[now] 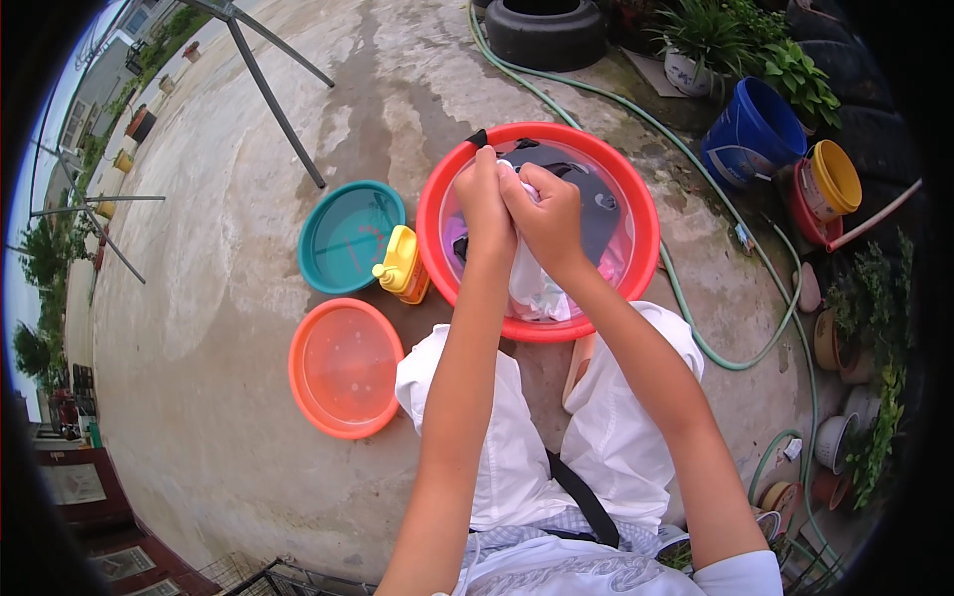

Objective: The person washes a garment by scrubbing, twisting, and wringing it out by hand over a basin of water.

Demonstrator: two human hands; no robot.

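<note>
A large red plastic basin [647,235] of water stands on the ground just beyond my knees. Over it, my left hand [482,205] and my right hand [550,208] are pressed close together, fists gripping a bunched white wet cloth [531,279]. The lower part of this cloth hangs into the basin between my forearms. Dark fabric [577,197] lies in the water beyond my hands, with pink fabric [617,253] at the right side. A black bit of cloth [477,138] sits on the far rim. My palms and part of the white cloth are hidden.
Left of the red basin are a yellow jug [402,264] with a pump top, a teal basin [304,249] and an orange basin [296,365], both holding water. A metal rack leg [276,104] stands farther out. A green hose [686,320] curves along the right, near buckets [734,141] and potted plants.
</note>
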